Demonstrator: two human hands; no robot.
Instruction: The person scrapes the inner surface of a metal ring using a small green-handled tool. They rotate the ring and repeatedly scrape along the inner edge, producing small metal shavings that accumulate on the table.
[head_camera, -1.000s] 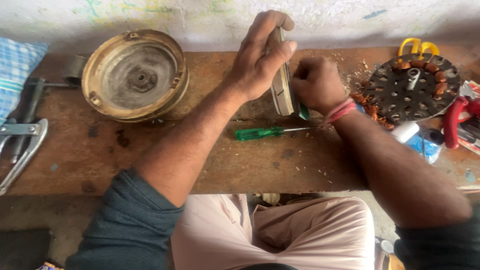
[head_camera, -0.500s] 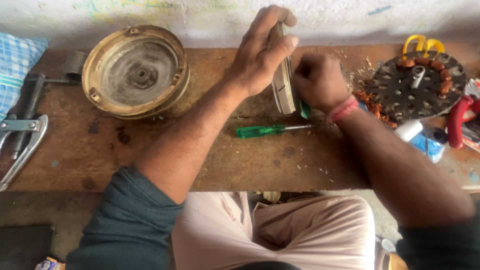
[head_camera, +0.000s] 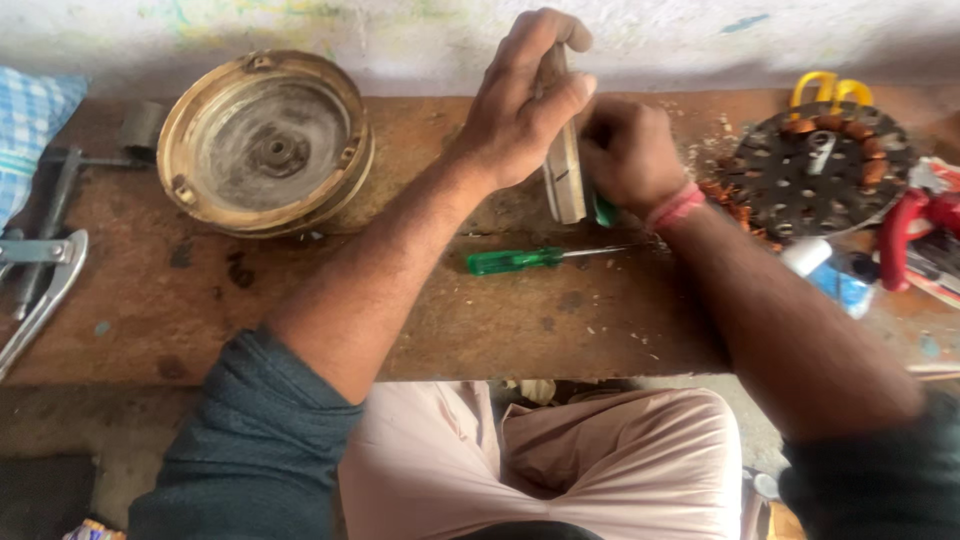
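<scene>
the left hand (head_camera: 520, 105) grips a pale round metal cover (head_camera: 566, 175) that stands on edge near the far edge of the wooden workbench (head_camera: 300, 310), fingers curled over its top rim and thumb pressed to its near face. the right hand (head_camera: 628, 155) is closed in a fist against the cover's right side, clamped on a tool of which only a green handle tip (head_camera: 604, 212) shows below the fist; a pink band circles that wrist. just nearer than the cover a green-handled screwdriver (head_camera: 530, 259) lies flat on the bench, its shaft pointing to the right. toward the far left corner rests a brass-coloured round motor housing (head_camera: 265, 140), open side up. near the far right corner lies a dark stator (head_camera: 815, 170) ringed with copper windings, yellow-handled scissors (head_camera: 828, 88) behind it. a metal puller (head_camera: 40, 280) lies at the left edge.
</scene>
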